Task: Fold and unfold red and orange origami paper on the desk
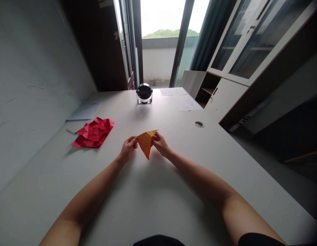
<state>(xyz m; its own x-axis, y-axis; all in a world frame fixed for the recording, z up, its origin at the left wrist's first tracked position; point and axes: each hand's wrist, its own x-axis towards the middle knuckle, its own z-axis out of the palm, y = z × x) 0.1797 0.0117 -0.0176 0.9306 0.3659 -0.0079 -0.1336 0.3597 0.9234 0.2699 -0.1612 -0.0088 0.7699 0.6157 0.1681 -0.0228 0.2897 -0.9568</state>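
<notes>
A folded orange paper (pixel 146 142), pointed at its lower end, is held just above the white table (pixel 153 198) between both hands. My left hand (pixel 128 148) pinches its left edge with closed fingers. My right hand (pixel 160 143) pinches its right upper edge, fingers closed. Both forearms reach forward from the bottom of the view.
A creased red folded paper (pixel 93 132) lies on the table to the left, with a thin dark stick beside it. White sheets (pixel 84 110) lie at the far left and more sheets (pixel 184 101) at the far right. A small round fan (pixel 144 93) stands at the back. A cable hole (pixel 199 124) is right.
</notes>
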